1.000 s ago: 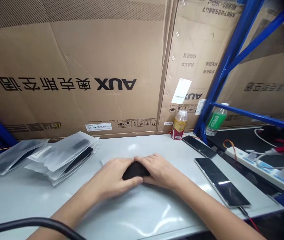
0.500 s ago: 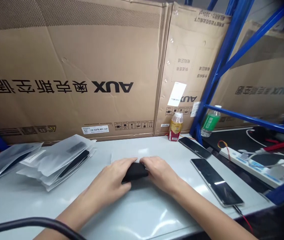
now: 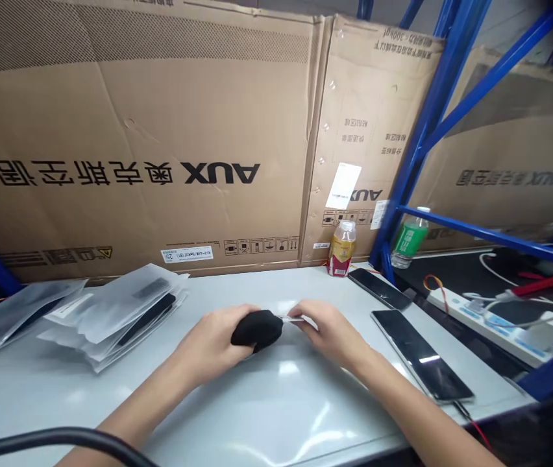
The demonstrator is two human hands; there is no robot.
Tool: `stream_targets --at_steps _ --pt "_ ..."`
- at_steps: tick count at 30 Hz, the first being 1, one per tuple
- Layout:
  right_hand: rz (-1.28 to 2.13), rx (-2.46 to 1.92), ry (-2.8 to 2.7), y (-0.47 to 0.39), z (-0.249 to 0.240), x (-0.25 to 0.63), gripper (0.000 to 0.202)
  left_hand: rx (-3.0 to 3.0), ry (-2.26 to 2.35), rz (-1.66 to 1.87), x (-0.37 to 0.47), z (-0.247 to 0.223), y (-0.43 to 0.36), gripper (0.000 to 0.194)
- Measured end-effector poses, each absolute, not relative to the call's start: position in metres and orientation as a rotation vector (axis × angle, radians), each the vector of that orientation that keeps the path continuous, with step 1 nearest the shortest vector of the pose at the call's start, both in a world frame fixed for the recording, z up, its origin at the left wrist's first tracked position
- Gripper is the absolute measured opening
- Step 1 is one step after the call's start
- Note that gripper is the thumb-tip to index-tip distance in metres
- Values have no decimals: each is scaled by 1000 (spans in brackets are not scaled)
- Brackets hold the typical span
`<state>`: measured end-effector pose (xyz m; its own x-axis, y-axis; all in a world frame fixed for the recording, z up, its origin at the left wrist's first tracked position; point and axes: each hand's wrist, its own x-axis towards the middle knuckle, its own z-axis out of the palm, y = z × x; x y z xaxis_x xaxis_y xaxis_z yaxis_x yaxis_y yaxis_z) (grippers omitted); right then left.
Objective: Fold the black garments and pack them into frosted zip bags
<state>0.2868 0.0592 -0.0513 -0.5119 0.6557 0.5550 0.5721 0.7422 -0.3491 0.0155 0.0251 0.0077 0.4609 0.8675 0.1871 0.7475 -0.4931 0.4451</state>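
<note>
My left hand [image 3: 214, 344] is wrapped round a soft, black, rounded item [image 3: 258, 329], like a bundled cloth or pouch; its exact kind I cannot make out. Just to the right, my right hand [image 3: 328, 331] pinches a thin whitish strip [image 3: 291, 318] between thumb and fingers. The strip reaches the black item's right edge. Both hands hover over the middle of the white table [image 3: 276, 415].
Frosted plastic sleeves [image 3: 115, 311] with dark flat things inside lie at the left. Two phones [image 3: 422, 353] rest at the right, near a drink bottle [image 3: 341, 250]. A power strip [image 3: 491, 327] is beyond the blue rack post [image 3: 405, 175]. Large cartons [image 3: 150, 130] stand behind; a black cable [image 3: 62, 438] crosses the lower left.
My right hand has drawn away from the black item towards the right, and a whitish strip now shows between them. The black item looks rounder and tilted in my left hand.
</note>
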Motion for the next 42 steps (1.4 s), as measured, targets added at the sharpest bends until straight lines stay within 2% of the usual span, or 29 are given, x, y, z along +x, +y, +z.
stream_targets --at_steps 3,5,10,12,15,16,19,23,26,31,36,39,42 --pt "188 -915 -2221 61 -56 292 32 2406 1422 541 19 2 26 52" --pt "169 -927 -2187 59 -57 293 31 2366 1392 543 20 3 26 50" --pt "15 -926 -2115 41 -56 281 13 2203 1370 580 18 9 28 29" --pt "-19 -909 -2135 35 -54 274 19 2184 1351 575 19 10 28 25" --pt "-6 -916 -2187 31 -48 264 40 2210 1269 546 21 11 26 24" --pt "13 -928 -2208 32 -45 261 40 2230 1252 547 21 12 25 22" --pt "64 -996 -2247 33 -37 254 24 2312 1250 571 21 14 22 19" --pt "48 -1130 -2230 34 -34 245 12 2406 1265 580 21 12 18 41" --pt "32 -1193 -2213 34 -37 242 11 2466 1329 574 22 8 18 35" --pt "43 -1228 -2153 32 -46 240 21 2516 1492 571 24 -2 20 19" --pt "73 -1260 -2001 26 -57 228 39 2735 1796 468 39 -9 12 15" --pt "86 -1287 -1886 26 -64 224 60 2921 1781 305 47 -13 9 29" --pt "151 -1286 -1802 28 -69 232 60 2993 1688 333 49 -16 9 53"
